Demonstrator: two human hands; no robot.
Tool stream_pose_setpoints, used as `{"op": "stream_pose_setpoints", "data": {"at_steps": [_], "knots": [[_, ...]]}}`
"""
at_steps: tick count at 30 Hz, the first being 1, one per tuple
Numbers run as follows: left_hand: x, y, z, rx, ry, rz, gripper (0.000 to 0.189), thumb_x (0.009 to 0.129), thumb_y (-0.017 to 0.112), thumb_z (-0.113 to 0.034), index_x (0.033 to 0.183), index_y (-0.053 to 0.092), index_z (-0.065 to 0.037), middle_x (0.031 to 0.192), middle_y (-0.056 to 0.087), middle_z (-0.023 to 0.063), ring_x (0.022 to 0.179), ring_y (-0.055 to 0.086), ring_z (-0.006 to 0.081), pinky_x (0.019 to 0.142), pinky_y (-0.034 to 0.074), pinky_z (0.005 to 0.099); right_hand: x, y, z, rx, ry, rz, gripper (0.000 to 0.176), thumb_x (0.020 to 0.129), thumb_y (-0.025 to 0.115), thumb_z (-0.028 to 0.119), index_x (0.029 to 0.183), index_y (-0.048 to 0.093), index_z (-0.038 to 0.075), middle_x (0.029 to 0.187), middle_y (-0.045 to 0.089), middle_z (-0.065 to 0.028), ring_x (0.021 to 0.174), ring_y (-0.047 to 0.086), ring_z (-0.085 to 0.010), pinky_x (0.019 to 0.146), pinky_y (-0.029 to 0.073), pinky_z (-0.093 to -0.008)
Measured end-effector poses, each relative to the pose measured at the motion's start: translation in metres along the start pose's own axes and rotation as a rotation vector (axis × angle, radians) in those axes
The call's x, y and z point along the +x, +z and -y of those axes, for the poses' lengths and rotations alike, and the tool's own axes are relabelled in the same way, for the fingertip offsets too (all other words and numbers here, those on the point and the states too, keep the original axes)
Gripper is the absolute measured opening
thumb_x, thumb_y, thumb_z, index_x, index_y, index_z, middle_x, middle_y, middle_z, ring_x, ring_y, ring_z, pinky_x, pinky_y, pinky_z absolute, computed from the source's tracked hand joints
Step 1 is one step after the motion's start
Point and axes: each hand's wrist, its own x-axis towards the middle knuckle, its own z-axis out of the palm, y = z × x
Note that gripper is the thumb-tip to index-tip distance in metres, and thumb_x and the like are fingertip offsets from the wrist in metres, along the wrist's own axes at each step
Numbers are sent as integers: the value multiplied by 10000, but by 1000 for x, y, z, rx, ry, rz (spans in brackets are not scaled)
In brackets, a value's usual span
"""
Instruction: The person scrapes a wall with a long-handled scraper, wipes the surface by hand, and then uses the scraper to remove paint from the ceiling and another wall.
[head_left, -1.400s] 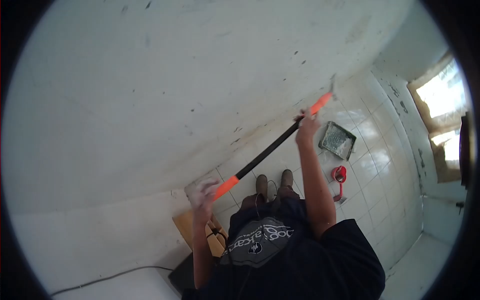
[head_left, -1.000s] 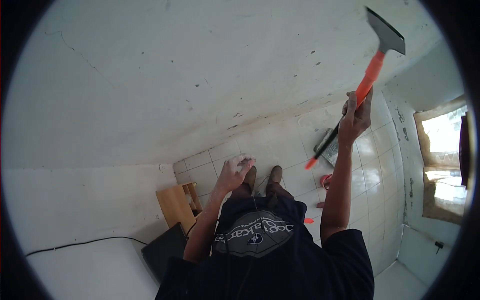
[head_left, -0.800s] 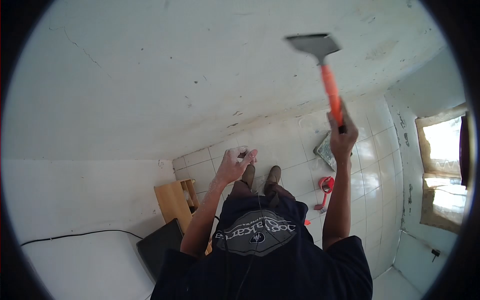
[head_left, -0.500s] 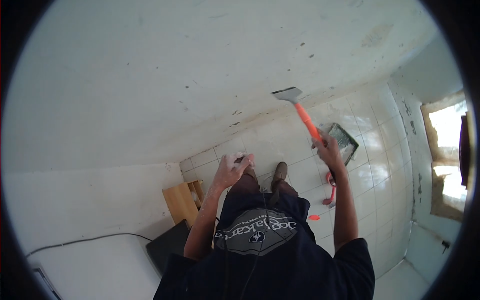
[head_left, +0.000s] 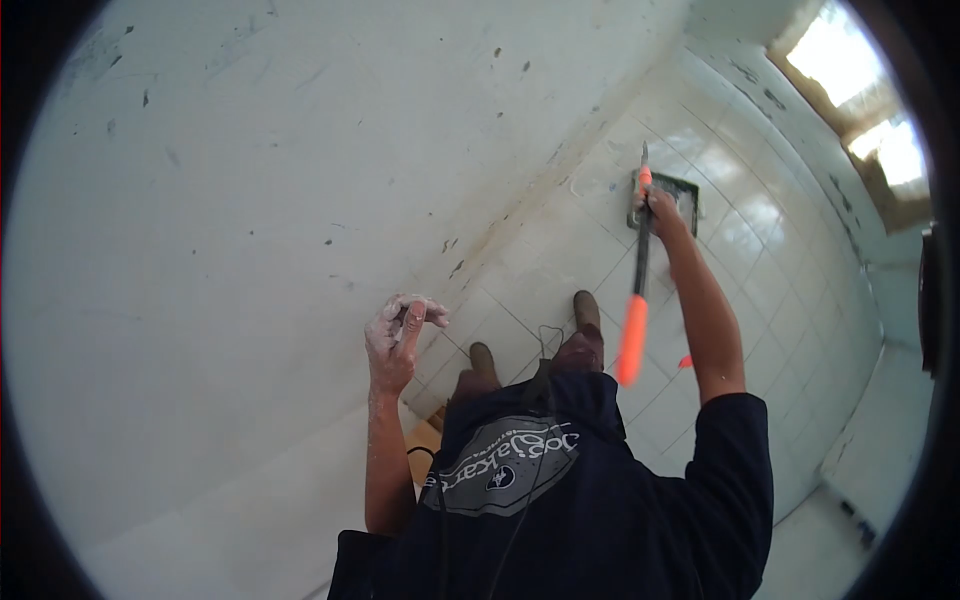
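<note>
My right hand [head_left: 657,212] is wrapped around a long-handled scraper [head_left: 632,340] with orange and black sections. Its blade now appears edge-on, a thin sliver pointing away from me, and the orange grip end reaches back toward my body. My left hand [head_left: 400,340] is coated in white powder or paste and held up in front of the wall [head_left: 250,180]. Its fingers are curled in with the thumb against them; whatever may lie inside is hidden. Beyond the right hand, a dark tray [head_left: 683,182] with whitish material sits on the floor, partly covered by hand and scraper.
White floor tiles [head_left: 540,270] run along the wall's base, and both my shoes stand on them. A small red-orange piece [head_left: 685,361] lies on the floor by my right forearm. Part of a wooden unit [head_left: 425,455] shows by my left elbow. Bright windows [head_left: 840,60] are at upper right.
The view has swung, bringing more wall in at left. My right hand has turned the scraper, swinging its grip end toward me. My left hand has moved left, fingers still curled.
</note>
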Motion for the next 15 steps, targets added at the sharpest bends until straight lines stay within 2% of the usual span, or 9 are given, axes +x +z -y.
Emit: {"op": "stream_pose_setpoints", "data": {"at_steps": [2,3,5,6,7,9,10,11,15], "knots": [[5,-18,1,27,85,110,236,1057,553,-179,1064,684,17,989,721,133,900,704,210,870,530,325,16,-3,-46,236,-114,23,127,933,561,3,869,490,87,768,473,-48,631,515,-172,574,482,-312],[5,-26,-1,74,190,163,313,1068,516,-248,1127,665,21,1080,707,160,1010,684,244,935,506,353,32,-16,-80,383,-160,74,141,912,562,-18,853,486,85,771,466,-51,638,517,-175,576,489,-313],[-1,-49,0,138,335,268,524,1071,423,-420,1236,624,35,1249,658,204,1209,614,303,1057,435,407,-14,35,-130,544,-229,-66,159,884,556,-45,848,466,81,789,475,-56,645,522,-174,569,495,-300],[-7,-61,5,164,376,319,652,1063,366,-523,1280,603,43,1327,624,221,1298,563,327,1114,388,433,-37,62,-155,648,-177,-26,155,880,551,-52,854,467,76,790,477,-53,638,518,-174,560,496,-293],[-19,-73,12,159,368,348,652,1063,366,-523,1280,603,43,1327,624,221,1298,563,327,1114,388,433,-59,86,-186,753,-120,9,151,875,545,-58,860,468,71,791,478,-50,632,513,-173,552,498,-286],[-48,-94,22,38,363,351,729,1015,373,-612,1207,631,43,1256,650,222,1248,592,327,1090,410,455,-83,136,-255,690,-11,-130,127,880,550,-55,892,492,58,779,515,-70,617,533,-174,530,496,-287],[-65,-104,24,-18,355,348,769,991,376,-656,1171,646,42,1221,663,222,1223,606,327,1078,421,466,-120,185,-276,482,-56,-253,72,876,508,-24,884,499,46,751,506,-45,573,500,-135,520,462,-258],[-81,-112,25,-76,353,341,810,967,380,-700,1134,660,42,1186,677,222,1198,620,327,1066,432,477,-143,216,-301,470,-15,-280,62,895,496,-15,881,495,46,726,502,-51,547,489,-126,499,452,-262],[-120,-138,26,-255,363,315,936,896,389,-832,1025,703,40,1081,716,222,1123,662,327,1029,465,511,-177,294,-394,695,236,-226,35,986,491,91,1004,492,61,718,497,-52,533,479,-109,469,439,-248]]}}
